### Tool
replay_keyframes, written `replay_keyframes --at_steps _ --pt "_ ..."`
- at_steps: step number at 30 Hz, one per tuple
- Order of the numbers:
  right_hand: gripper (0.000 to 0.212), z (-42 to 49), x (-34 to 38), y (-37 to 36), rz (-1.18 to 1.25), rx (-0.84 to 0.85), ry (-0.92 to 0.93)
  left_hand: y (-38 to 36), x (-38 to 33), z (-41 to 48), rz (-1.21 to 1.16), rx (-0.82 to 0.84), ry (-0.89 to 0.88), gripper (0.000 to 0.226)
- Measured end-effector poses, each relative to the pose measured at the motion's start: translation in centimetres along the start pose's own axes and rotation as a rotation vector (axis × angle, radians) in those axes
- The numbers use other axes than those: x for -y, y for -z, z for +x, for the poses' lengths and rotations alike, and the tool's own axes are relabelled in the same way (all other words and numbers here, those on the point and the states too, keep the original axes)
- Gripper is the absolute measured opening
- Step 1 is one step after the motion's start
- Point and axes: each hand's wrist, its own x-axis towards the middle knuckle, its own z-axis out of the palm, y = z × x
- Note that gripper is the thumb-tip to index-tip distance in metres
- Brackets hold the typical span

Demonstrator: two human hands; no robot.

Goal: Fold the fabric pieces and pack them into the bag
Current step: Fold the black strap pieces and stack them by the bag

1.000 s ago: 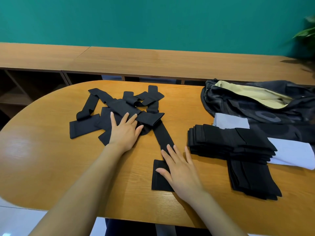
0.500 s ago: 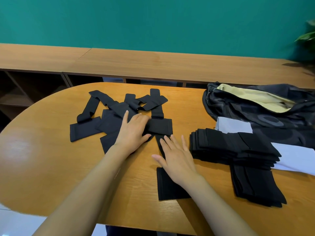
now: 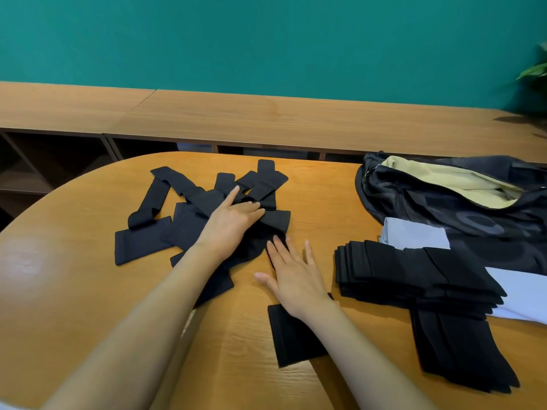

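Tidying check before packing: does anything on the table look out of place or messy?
Yes: the unfolded black strips lie crossed in a tangle under the left hand. The folded stack beside the bag is only slightly fanned.

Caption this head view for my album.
Left hand and right hand press black fabric strips; folded stack and open bag lie right.

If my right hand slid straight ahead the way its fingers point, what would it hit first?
Likely the folded black fabric band lying crosswise just beyond your right hand, at the edge of the loose black strip pile.
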Motion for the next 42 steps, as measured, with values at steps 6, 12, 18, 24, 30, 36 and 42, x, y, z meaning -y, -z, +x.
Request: replay_keyframes --at_steps 6,12,18,24,30,36,42 --pt "0.127 -0.4 0.4 -0.6 -0.038 0.049 -0.076 2.1 3.1 -2.8 0.168 -0.105 0.004 0.077" --pt "0.092 -0.7 1.4 0.6 -0.019 0.068 -0.129 1.2 2.0 -4.8 0.026 -0.138 0.107 0.073" --pt "0.042 -0.6 0.9 1.9 0.436 -0.361 -0.226 0.4 -1.3 -6.2 -0.201 -0.147 0.084 0.055" --pt "0.053 1.4 0.6 1.7 0.845 -0.338 -0.397 0.3 -2.3 -6.5 -0.251 -0.145 0.030 0.037" --pt "0.042 1.3 1.6 2.0 1.031 -0.401 -0.346 -0.3 -1.8 -3.9 -0.340 -0.019 0.182 0.050" --pt "0.050 1.0 1.2 1.5 0.352 -0.228 -0.117 -0.2 -0.4 -1.7 -0.383 -0.065 0.279 0.052" --pt "0.105 1.6 0.8 -0.5 0.051 -0.031 0.021 -0.5 1.2 -3.2 -0.373 -0.062 0.202 0.059"
